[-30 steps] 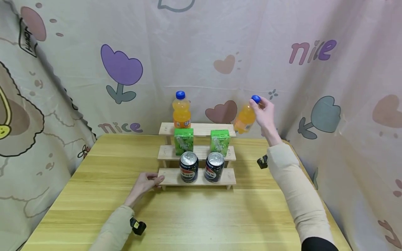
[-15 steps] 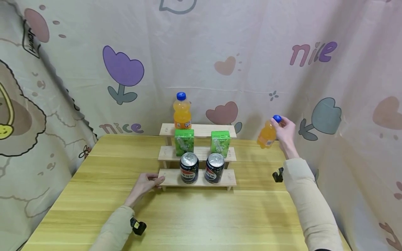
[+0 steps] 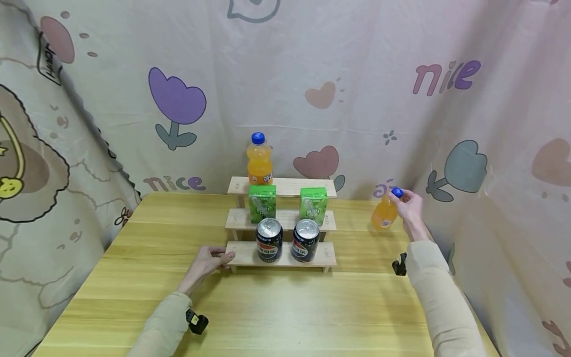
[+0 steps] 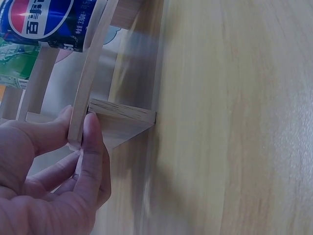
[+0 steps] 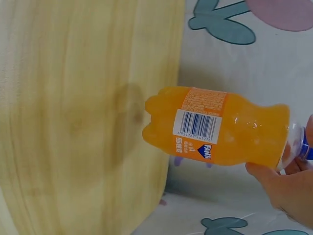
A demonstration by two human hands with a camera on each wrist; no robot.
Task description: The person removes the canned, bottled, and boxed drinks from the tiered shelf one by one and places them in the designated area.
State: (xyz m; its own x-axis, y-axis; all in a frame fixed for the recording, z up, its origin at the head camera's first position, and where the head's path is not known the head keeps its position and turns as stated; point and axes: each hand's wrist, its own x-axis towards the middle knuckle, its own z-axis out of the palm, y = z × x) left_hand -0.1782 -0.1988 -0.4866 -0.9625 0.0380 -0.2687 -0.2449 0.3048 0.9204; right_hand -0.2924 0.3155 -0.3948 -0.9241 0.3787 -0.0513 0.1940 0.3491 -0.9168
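Near the back right corner of the table, my right hand [image 3: 410,208] holds an orange soda bottle [image 3: 384,214] by its neck, just under the blue cap. The bottle tilts a little, and its shadow falls on the wood below its base in the right wrist view. My left hand [image 3: 202,265] pinches the left end of the lowest board of a three-step wooden display rack [image 3: 327,254], thumb above and fingers beneath. Two dark cola cans, one being the left can [image 3: 269,240], stand on that board. A second orange soda bottle [image 3: 259,163] stands on the top step.
Two green drink cartons, a left carton [image 3: 262,204] and a right carton [image 3: 314,206], stand on the middle step. The rack is on a wooden table [image 3: 285,312]. A patterned curtain [image 3: 276,74] hangs behind and along both sides.
My right hand has carried the bottle from beside the top step rightward and down toward the tabletop. My left hand has stayed on the rack.
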